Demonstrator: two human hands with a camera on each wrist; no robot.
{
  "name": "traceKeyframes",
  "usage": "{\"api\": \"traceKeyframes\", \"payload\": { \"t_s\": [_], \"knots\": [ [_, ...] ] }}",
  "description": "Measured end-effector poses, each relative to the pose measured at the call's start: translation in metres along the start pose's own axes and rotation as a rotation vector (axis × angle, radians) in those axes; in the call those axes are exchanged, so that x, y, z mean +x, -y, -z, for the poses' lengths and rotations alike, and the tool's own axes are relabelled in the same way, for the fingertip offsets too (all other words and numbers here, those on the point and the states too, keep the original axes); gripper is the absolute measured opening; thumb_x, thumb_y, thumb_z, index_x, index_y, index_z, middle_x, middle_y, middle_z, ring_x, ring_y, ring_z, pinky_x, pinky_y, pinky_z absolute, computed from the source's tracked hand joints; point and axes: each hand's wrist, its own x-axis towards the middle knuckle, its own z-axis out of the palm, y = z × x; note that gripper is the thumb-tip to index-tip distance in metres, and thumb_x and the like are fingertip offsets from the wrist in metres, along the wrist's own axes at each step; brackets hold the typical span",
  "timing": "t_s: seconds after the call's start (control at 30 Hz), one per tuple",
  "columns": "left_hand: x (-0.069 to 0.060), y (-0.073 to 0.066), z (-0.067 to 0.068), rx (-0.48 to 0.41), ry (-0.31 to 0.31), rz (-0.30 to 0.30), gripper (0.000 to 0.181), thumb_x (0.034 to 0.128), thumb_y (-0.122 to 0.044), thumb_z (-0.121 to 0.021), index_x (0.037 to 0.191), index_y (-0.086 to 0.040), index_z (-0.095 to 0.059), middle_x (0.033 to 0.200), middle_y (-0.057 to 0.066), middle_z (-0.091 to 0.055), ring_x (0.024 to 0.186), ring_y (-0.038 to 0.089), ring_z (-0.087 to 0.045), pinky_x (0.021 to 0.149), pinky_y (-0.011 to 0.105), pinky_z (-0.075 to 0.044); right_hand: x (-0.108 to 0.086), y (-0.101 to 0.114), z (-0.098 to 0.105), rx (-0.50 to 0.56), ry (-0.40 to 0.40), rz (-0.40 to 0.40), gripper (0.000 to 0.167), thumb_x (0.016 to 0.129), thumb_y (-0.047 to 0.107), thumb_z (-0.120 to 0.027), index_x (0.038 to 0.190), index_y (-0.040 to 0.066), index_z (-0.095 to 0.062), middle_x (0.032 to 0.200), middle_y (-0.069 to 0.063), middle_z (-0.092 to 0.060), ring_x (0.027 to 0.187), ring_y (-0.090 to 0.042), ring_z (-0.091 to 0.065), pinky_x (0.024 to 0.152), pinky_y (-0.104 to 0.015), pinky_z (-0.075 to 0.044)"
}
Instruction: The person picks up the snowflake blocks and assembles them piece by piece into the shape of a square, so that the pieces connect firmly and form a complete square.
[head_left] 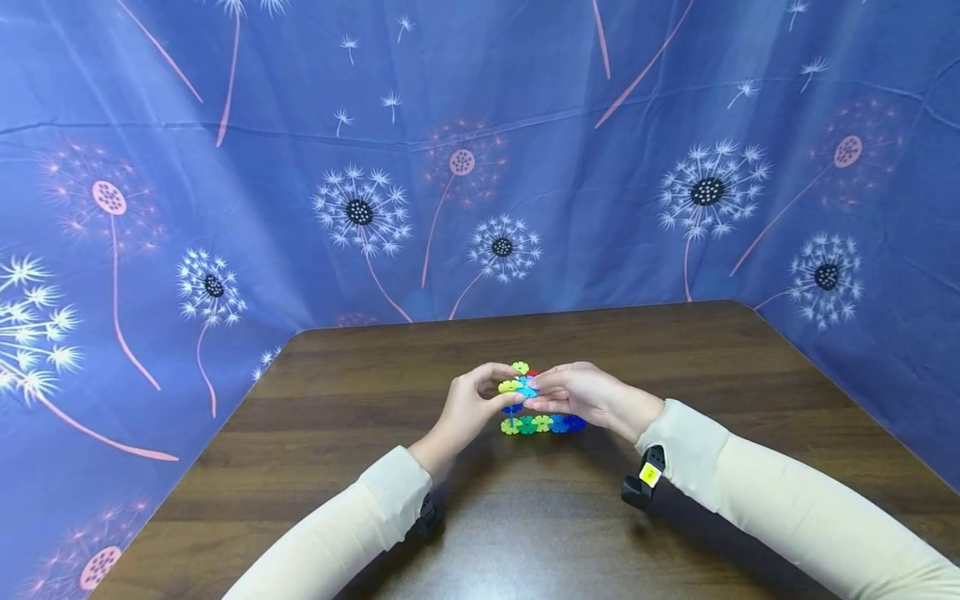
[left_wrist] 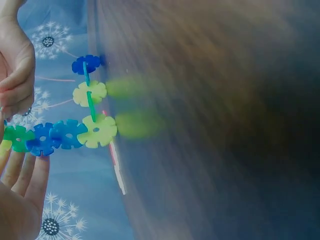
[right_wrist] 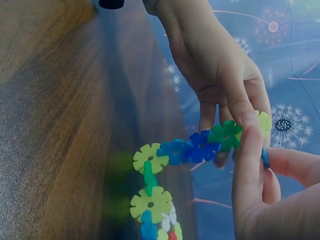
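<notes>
Flower-shaped plastic discs are joined into a structure, with a row of yellow (head_left: 511, 426), green (head_left: 527, 425) and blue discs at its near side. My left hand (head_left: 459, 410) pinches its upper left part; in the right wrist view the left thumb lies by a yellow disc (right_wrist: 264, 122) beside a green one (right_wrist: 226, 135). My right hand (head_left: 594, 395) meets it from the right, gripping a blue disc (right_wrist: 265, 158) seen edge-on. The two hands' fingertips nearly meet and partly hide the joint. In the left wrist view, a yellow disc (left_wrist: 98, 131) ends the blue and green row.
The structure is over the middle of a brown wooden table (head_left: 300, 417). Behind the table hangs a blue cloth (head_left: 585, 208) with dandelion prints. A black wrist camera (head_left: 638, 492) sits under the right sleeve.
</notes>
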Motion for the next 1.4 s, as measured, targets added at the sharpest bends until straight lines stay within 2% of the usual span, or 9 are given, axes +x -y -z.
{"api": "traceKeyframes", "payload": {
  "t_s": [0.3,0.47,0.6,0.7,0.83,0.97,1.1,1.3,1.4],
  "knots": [
    [0.002,-0.005,-0.002,-0.090,0.057,0.030,0.041,0.0793,-0.008,-0.079,0.118,-0.003,-0.068,0.117,0.014,-0.069,0.087,0.027,-0.072,0.071,0.023,-0.057,0.003,-0.001,-0.004,0.006,-0.026,0.004,0.005,0.094,0.004,-0.059,0.094,0.000,-0.062,0.079,-0.006,-0.069,0.072,-0.014,-0.069,0.073,-0.024,-0.057],
    [0.002,-0.005,0.000,-0.048,0.045,0.030,0.037,0.0798,-0.011,-0.078,0.115,-0.005,-0.070,0.114,0.013,-0.071,0.081,0.031,-0.072,0.066,0.025,-0.057,0.008,-0.001,-0.001,-0.026,-0.037,-0.002,0.020,0.095,0.008,-0.059,0.109,-0.006,-0.060,0.081,-0.006,-0.069,0.075,-0.015,-0.069,0.075,-0.024,-0.057],
    [0.003,-0.004,0.004,0.000,0.025,0.061,0.034,0.0820,-0.014,-0.077,0.115,-0.007,-0.070,0.112,0.011,-0.071,0.076,0.036,-0.071,0.064,0.037,-0.058,0.015,0.002,0.011,-0.126,-0.038,0.068,0.035,0.096,0.009,-0.058,0.120,-0.015,-0.055,0.085,-0.005,-0.072,0.079,-0.014,-0.071,0.079,-0.026,-0.057],
    [0.003,-0.004,0.007,0.026,0.022,0.087,0.034,0.0833,-0.017,-0.076,0.116,-0.009,-0.070,0.115,0.009,-0.070,0.080,0.036,-0.071,0.066,0.035,-0.058,0.023,0.001,0.025,-0.210,-0.049,0.127,0.038,0.095,0.008,-0.058,0.123,-0.018,-0.054,0.092,-0.005,-0.074,0.088,-0.015,-0.071,0.086,-0.030,-0.055],
    [0.002,-0.005,0.011,0.071,0.034,0.102,0.033,0.0845,-0.022,-0.075,0.116,-0.013,-0.071,0.118,0.006,-0.070,0.082,0.027,-0.071,0.067,0.025,-0.055,0.032,-0.002,0.037,-0.296,-0.070,0.133,0.040,0.094,0.007,-0.060,0.125,-0.017,-0.053,0.106,-0.012,-0.072,0.105,-0.027,-0.068,0.100,-0.041,-0.048],
    [0.001,-0.005,0.013,0.096,0.044,0.106,0.032,0.0855,-0.024,-0.074,0.117,-0.015,-0.071,0.118,0.004,-0.070,0.083,0.014,-0.070,0.069,0.022,-0.055,0.041,-0.002,0.036,-0.401,-0.087,0.104,0.043,0.091,0.010,-0.065,0.125,-0.014,-0.055,0.117,-0.020,-0.068,0.114,-0.034,-0.062,0.106,-0.048,-0.042],
    [0.000,-0.004,0.014,0.095,0.046,0.103,0.033,0.0853,-0.023,-0.074,0.117,-0.014,-0.071,0.117,0.005,-0.070,0.084,0.017,-0.070,0.067,0.024,-0.055,0.050,-0.003,0.029,-0.495,-0.105,0.082,0.040,0.089,0.008,-0.068,0.123,-0.011,-0.058,0.117,-0.021,-0.067,0.107,-0.030,-0.066,0.103,-0.048,-0.044],
    [-0.001,-0.004,0.014,0.020,0.047,0.108,0.035,0.0841,-0.020,-0.075,0.116,-0.007,-0.070,0.115,0.012,-0.071,0.082,0.038,-0.070,0.067,0.045,-0.057,0.066,-0.007,0.018,-0.584,-0.131,0.084,0.031,0.081,-0.001,-0.074,0.110,-0.008,-0.067,0.104,-0.016,-0.072,0.083,-0.015,-0.068,0.092,-0.044,-0.052],
    [0.000,-0.005,0.013,0.004,0.050,0.110,0.035,0.0839,-0.019,-0.076,0.116,-0.007,-0.070,0.114,0.011,-0.071,0.083,0.034,-0.071,0.071,0.044,-0.058,0.073,-0.008,0.016,-0.653,-0.179,0.075,0.026,0.077,-0.002,-0.076,0.102,-0.004,-0.071,0.104,-0.014,-0.071,0.083,-0.014,-0.066,0.087,-0.041,-0.055]
  ]
}}
